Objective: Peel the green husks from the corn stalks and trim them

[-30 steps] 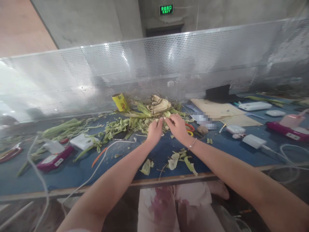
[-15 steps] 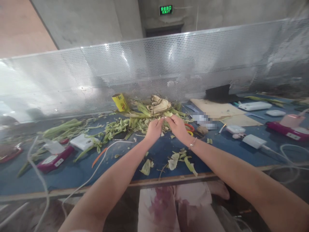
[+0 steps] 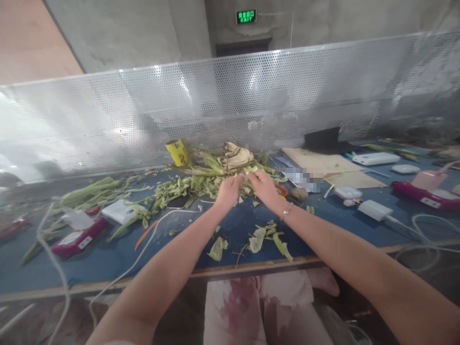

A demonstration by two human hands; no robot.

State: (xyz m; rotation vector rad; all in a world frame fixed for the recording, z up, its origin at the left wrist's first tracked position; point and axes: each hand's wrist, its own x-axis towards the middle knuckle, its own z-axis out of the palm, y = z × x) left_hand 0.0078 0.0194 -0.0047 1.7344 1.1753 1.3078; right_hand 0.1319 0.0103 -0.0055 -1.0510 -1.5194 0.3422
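Observation:
Both my hands are held close together over the heap of green husk pieces point(image 3: 179, 188) in the middle of the table. The fingers of my left hand point(image 3: 230, 189) are pinched at the tips. My right hand point(image 3: 260, 187), with a bracelet point(image 3: 287, 209) at its wrist, pinches facing it, a small gap between the two. Whatever lies in the fingertips is too small and blurred to make out. Just beyond the hands are pale dry husks point(image 3: 235, 155) and broad green leaves point(image 3: 212, 163). Orange-and-yellow scissor-like handles point(image 3: 281, 189) show beside my right hand.
A yellow can point(image 3: 178, 152) leans near the perforated metal screen point(image 3: 161, 105). Brown cardboard point(image 3: 323, 162), white chargers point(image 3: 375, 210) and a magenta box point(image 3: 424, 195) lie at right. Another magenta box point(image 3: 81, 237), a white cable point(image 3: 158, 223) and green stalks point(image 3: 89, 189) are at left. Husk scraps point(image 3: 257, 242) lie near the front edge.
My hands stay almost in place, with the fingertips looking slightly farther apart. The whole view has shifted a little; the things on the table lie as before.

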